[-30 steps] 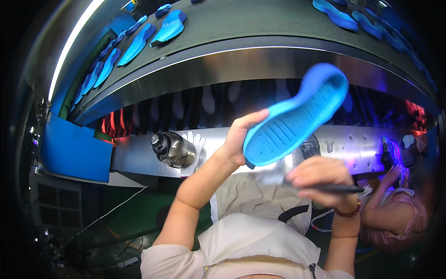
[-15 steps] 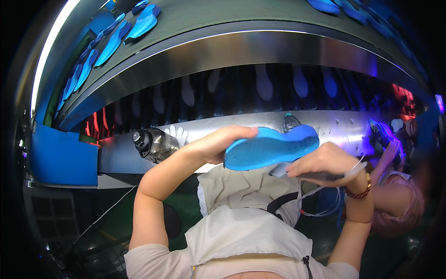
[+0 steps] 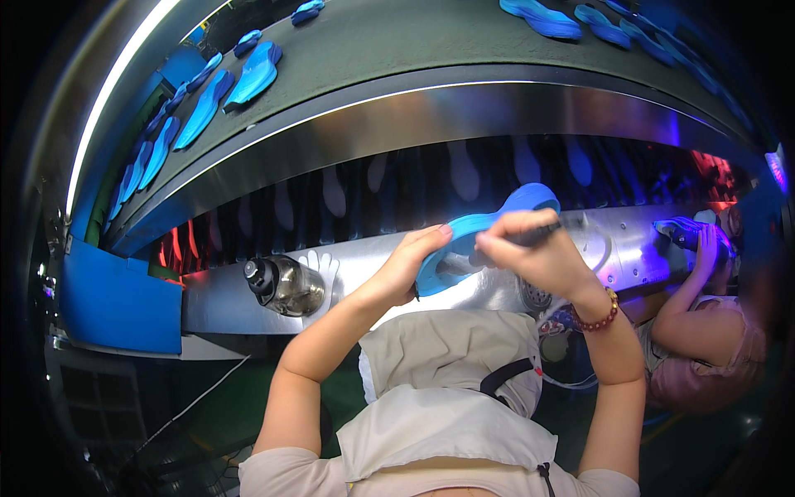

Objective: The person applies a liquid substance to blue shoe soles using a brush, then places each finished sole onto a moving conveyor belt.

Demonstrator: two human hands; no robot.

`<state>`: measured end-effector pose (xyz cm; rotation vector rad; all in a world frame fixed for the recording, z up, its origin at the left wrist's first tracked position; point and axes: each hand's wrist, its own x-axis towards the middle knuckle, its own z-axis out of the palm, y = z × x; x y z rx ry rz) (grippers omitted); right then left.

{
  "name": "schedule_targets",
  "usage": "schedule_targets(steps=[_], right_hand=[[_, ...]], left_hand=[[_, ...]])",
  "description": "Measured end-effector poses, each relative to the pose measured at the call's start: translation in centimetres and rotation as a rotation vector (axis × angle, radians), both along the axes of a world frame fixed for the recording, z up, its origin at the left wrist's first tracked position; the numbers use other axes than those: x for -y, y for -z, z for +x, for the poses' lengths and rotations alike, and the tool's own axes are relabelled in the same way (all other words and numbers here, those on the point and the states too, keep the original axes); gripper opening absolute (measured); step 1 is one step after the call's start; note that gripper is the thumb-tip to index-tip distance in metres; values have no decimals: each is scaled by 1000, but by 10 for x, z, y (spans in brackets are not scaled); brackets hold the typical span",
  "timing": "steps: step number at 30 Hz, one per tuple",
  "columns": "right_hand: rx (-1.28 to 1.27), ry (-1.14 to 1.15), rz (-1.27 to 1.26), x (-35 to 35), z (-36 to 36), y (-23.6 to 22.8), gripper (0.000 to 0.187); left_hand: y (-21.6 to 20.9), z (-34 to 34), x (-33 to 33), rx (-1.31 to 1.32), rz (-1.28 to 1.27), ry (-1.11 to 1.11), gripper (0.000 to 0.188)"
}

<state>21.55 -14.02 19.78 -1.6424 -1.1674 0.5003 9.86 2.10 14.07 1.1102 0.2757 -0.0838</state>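
Observation:
A blue shoe sole is held up in front of me, tilted, with its right end raised. My left hand grips its left end, the thumb over the rim. My right hand is closed round the dark handle of a brush, from which a clear tube runs. Pale, translucent bristles lie against the inner face of the sole near its left end. My right fingers cover part of the sole's middle.
A dark-capped clear bottle and a white glove are on the metal ledge. Beyond, a green conveyor belt carries several blue soles. At right sits another person, their hands at a shoe.
The sole's right end has swung up and away from me. My right hand has moved from the near edge to over the inner face, bringing the brush there. The whole view has shifted slightly.

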Motion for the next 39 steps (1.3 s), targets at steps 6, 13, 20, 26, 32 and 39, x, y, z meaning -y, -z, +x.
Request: schedule_targets(steps=[6, 13, 20, 26, 32, 39], right_hand=[[-290, 129, -91, -29, 0, -5, 22], [-278, 213, -69, -40, 12, 6, 29], [-284, 348, 109, -32, 34, 29, 29], [-324, 527, 401, -20, 54, 76, 18], [-229, 429, 179, -13, -5, 76, 16], [-978, -16, 639, 46, 10, 65, 16]], left_hand=[[13, 7, 1, 93, 179, -83, 37], [18, 10, 2, 96, 276, -160, 38], [19, -6, -2, -22, -39, -216, 45], [20, -1, 12, 54, -379, -234, 58], [28, -1, 2, 75, -364, -285, 57], [13, -29, -23, 191, -299, -169, 57]])
